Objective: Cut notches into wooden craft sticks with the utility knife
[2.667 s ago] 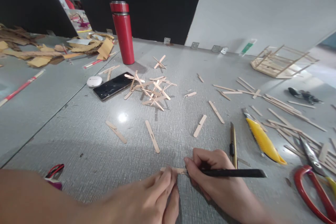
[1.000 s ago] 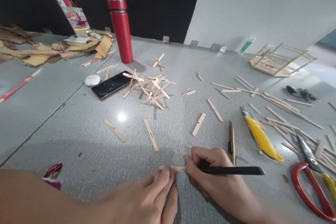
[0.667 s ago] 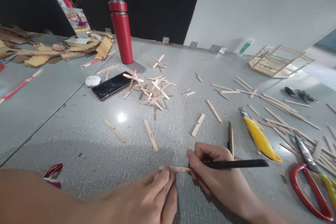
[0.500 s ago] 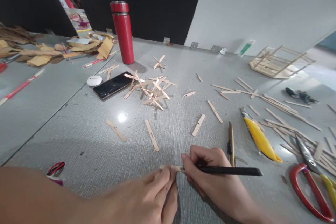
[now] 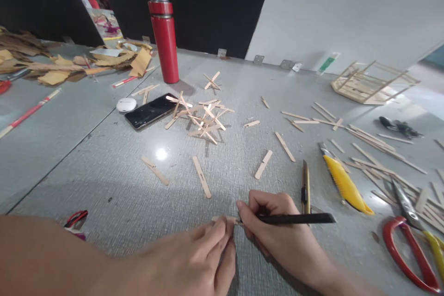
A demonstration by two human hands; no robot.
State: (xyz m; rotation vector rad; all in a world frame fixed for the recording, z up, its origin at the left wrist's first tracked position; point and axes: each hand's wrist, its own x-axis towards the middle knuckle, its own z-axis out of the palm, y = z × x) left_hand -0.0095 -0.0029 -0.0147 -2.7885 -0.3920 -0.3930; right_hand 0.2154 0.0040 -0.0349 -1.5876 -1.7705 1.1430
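Observation:
At the front of the table, my left hand (image 5: 201, 254) presses a wooden craft stick (image 5: 215, 218) down with closed fingers. Most of that stick is hidden beneath them. My right hand (image 5: 277, 231) grips a slim black pen-like tool (image 5: 298, 218) like a pencil, its tip at the stick's right end; I cannot make out the tip's kind. Beyond my hands lie loose craft sticks, among them a marked one (image 5: 201, 177) and a notched one (image 5: 264, 164). A cutter knife (image 5: 305, 185) rests just behind my right hand.
On the right are a yellow-handled cutter (image 5: 345, 184), red-handled scissors (image 5: 407, 249), scattered sticks and a wooden stick frame (image 5: 376, 84). A stick pile (image 5: 204, 120) overlaps a phone (image 5: 151, 112), near a white case (image 5: 126, 105). A red flask (image 5: 165, 46) and cardboard scraps (image 5: 55, 67) stand further back.
The black tool's rear end has shifted left and slightly up, with my right hand moving a little. My left hand keeps pressing the stick. The view has shifted slightly.

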